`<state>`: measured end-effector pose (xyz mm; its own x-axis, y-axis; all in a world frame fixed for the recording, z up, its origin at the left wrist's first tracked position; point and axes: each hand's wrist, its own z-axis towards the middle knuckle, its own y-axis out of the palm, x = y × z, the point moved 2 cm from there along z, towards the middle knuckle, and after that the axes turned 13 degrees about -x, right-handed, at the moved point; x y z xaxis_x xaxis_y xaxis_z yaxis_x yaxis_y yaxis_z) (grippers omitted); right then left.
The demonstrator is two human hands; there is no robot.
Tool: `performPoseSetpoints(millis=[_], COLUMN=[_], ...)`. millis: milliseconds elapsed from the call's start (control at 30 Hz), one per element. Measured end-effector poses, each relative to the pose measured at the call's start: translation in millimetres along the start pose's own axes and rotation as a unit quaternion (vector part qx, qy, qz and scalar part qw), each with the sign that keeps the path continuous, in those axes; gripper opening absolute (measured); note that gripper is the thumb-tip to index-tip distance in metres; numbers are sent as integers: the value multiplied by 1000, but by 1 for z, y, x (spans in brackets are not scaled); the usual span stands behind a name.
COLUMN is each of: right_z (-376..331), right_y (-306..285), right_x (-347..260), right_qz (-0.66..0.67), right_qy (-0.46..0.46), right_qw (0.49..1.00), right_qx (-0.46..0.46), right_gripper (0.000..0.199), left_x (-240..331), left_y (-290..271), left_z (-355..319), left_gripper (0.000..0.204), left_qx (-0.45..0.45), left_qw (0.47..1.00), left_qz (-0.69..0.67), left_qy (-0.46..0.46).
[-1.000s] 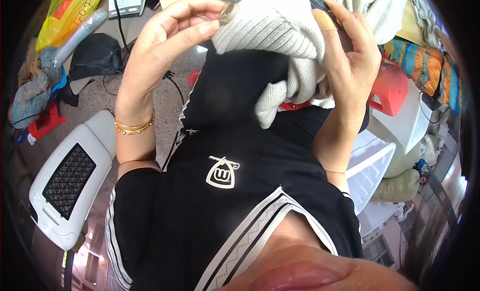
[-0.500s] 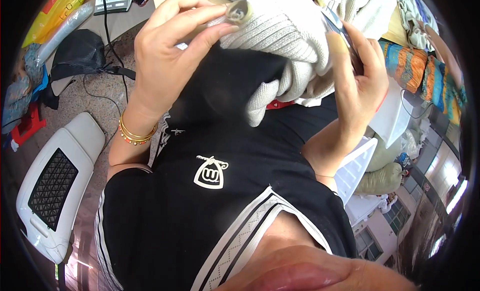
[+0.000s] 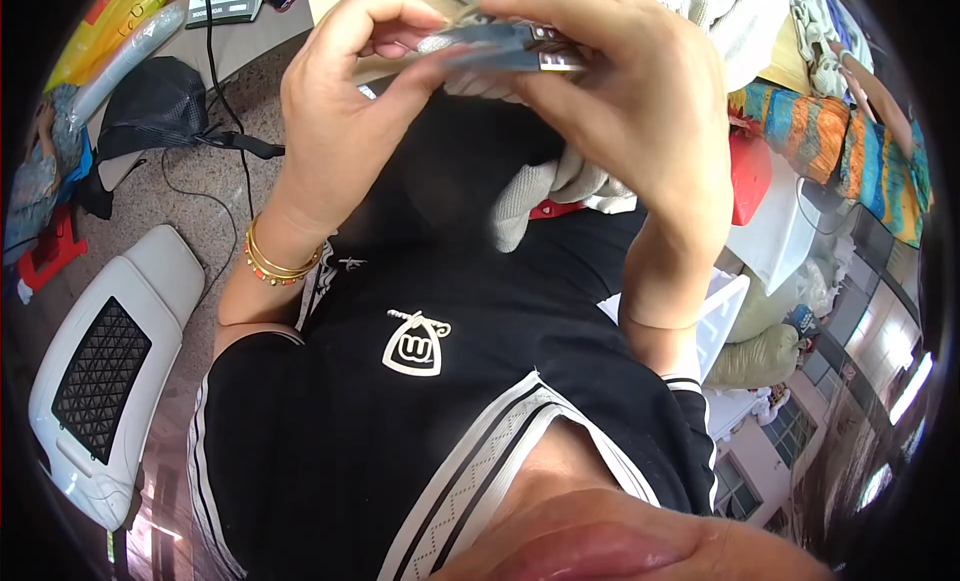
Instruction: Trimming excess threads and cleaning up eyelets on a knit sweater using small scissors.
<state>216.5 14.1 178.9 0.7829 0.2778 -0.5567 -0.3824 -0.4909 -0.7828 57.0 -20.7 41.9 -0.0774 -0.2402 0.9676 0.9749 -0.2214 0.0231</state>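
My left hand (image 3: 345,116) is closed, its thumb and fingers pinching the edge of a light grey-beige knitted garment (image 3: 522,209). The garment hangs in ribbed folds over my lap, and more of it lies behind my right hand. In my right hand (image 3: 645,96) is a pair of metal thread snips (image 3: 520,59), held sideways. Their blades point left, close against the left fingertips, and are smeared by motion. Whether the blades touch the knit cannot be told. My right fingers and thumb hide much of the garment's upper part.
A white chair (image 3: 115,371) with a black mesh back stands at left. Beyond it are a black bag (image 3: 155,109) and a dark cable. At right are a red object (image 3: 748,176), a white plastic bin (image 3: 775,243), and another person's arm (image 3: 880,106) near patterned cloth.
My right hand has swung left, bringing the snips from the garment's right side across to my left fingertips. My left hand stays nearly in place on the knit edge.
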Motion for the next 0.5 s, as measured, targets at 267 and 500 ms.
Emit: performPoseSetpoints(millis=[267,500], right_z=[11,9], right_y=[16,54], right_x=[42,131], right_qz=[200,267], right_qy=[-1,-222], right_qw=[980,934], right_qx=[2,80], right_gripper=[26,24], left_x=[8,9], left_y=[6,6], left_z=[8,16], left_gripper=[23,21], left_qx=[21,-21], left_qw=[993,997], left_qz=[119,66], left_qy=[14,21])
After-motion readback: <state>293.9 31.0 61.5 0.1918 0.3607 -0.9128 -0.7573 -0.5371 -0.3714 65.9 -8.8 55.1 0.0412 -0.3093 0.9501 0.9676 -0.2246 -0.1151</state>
